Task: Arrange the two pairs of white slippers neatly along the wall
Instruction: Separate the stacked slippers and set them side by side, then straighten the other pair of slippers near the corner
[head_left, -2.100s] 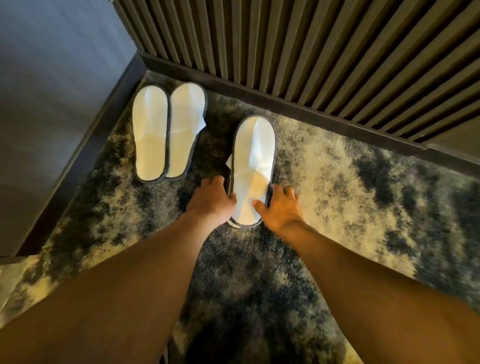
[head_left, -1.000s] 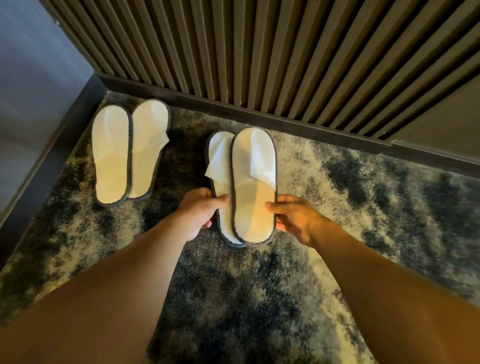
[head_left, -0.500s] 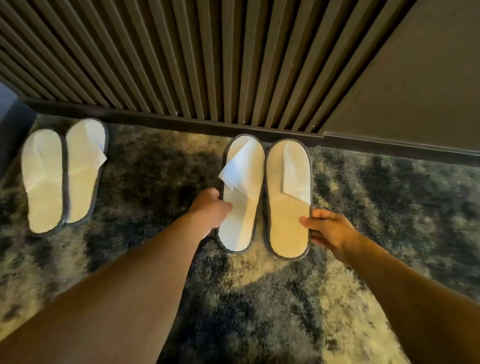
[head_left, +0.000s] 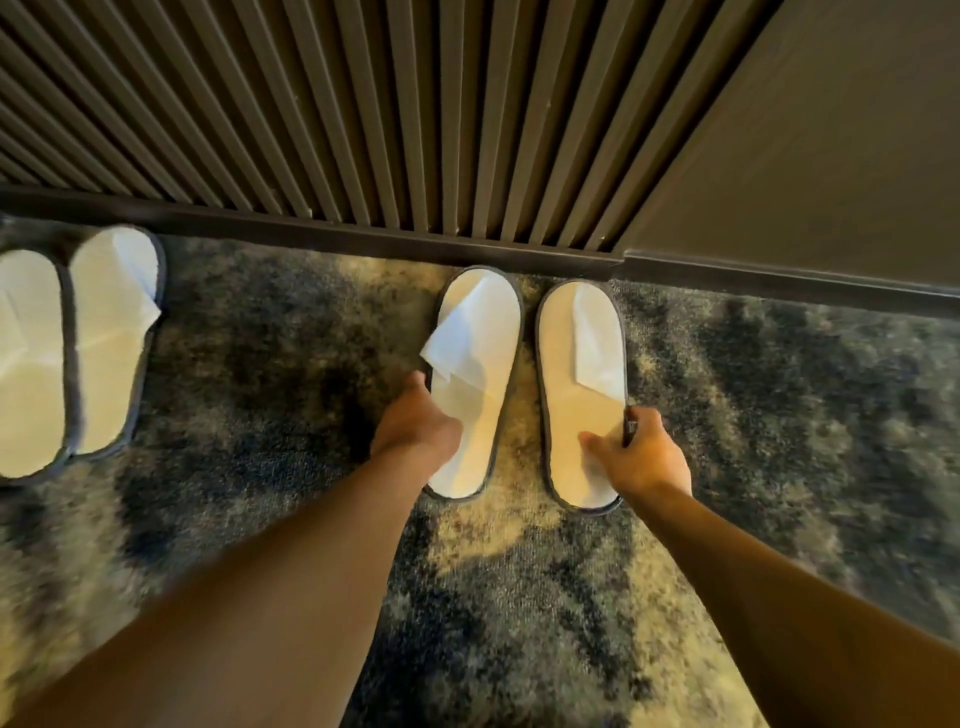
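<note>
Leftmost slipper cut off by frame edge, left hand hiding neighbouring slipper's rim

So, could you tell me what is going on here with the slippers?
A person is lining up slippers by the wall. The left hand holds one slipper, the right hand grips the other, toes near the baseboard, a slight gap between them. The other pair lies side by side at the left on the carpet.
</note>
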